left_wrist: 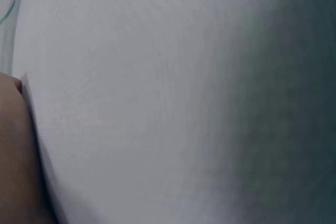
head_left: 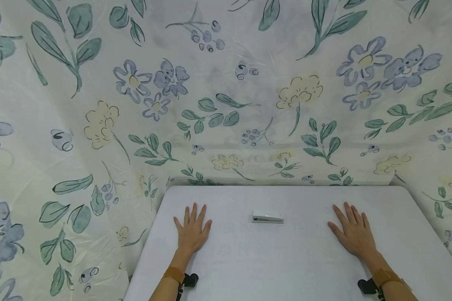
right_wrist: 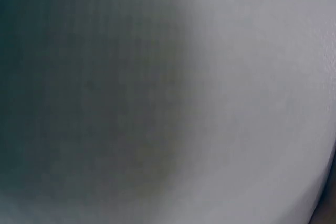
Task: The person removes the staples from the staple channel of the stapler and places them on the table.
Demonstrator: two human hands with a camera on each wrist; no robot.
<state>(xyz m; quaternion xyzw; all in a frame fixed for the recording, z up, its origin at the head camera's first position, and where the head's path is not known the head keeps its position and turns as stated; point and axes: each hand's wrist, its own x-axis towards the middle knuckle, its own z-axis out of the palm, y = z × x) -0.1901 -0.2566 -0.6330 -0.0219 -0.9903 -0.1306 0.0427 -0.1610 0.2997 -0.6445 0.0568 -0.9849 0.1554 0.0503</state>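
Left hand [head_left: 192,232] and right hand [head_left: 355,234] lay flat either side of a stapler [head_left: 268,217]

With the middle of the white table [head_left: 282,263] as the hub and twelve o'clock at its far edge, the small white-and-grey stapler lay between eleven and twelve. Its long side ran from nine to three, the thicker end at nine, and it was well apart from both hands.

The left hand rested towards ten o'clock, palm down, its fingers straight and spread; the fingertips pointed to twelve, the thumb to one. The right hand rested towards two, also palm down with straight, parted fingers — these pointed to eleven, the thumb to ten. The stapler was the nearest object to each of them.

Each wrist wore a brown band, the left band [head_left: 174,274] and the right band [head_left: 386,276], with a small black device on its inner side. Beyond the table, from nine round through twelve to three, hung a pale floral cloth [head_left: 207,106] with green leaves, blue flowers and yellow blooms. Both wrist views showed mainly tabletop, a broad dark blur and a strip of skin at the edge — too little to make out the fingers there
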